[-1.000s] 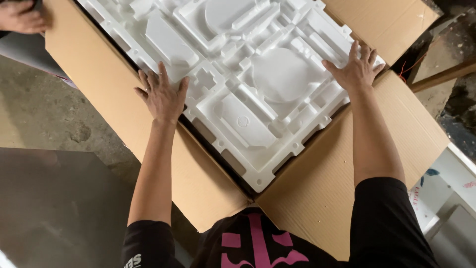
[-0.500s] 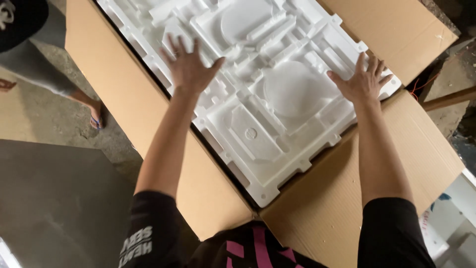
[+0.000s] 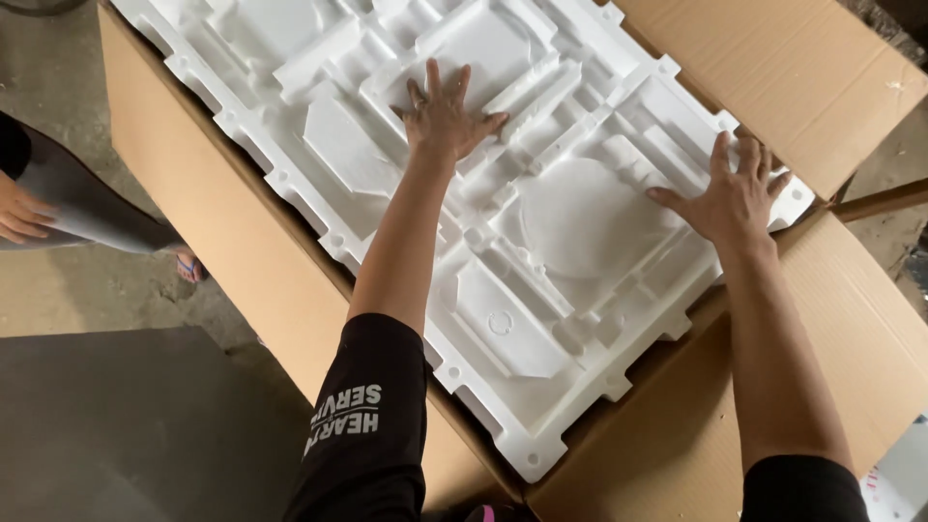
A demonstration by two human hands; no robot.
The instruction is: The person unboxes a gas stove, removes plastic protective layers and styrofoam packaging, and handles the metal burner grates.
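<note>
Currently: left hand [image 3: 444, 116] flat, fingers spread, grasping nothing, pressed on centre of white moulded foam insert [image 3: 541, 319]; right hand [image 3: 727, 198] likewise flat and released near insert's right edge; insert seated inside open cardboard box [image 3: 222, 242] with flaps folded outward, on concrete floor [image 3: 58, 126].

foam insert [image 3: 541, 290]: plain white under your hands | cardboard box [image 3: 802, 68]: tan-brown | your sleeves [image 3: 372, 425]: black, white lettering | floor [image 3: 58, 290]: grey and beige
</note>
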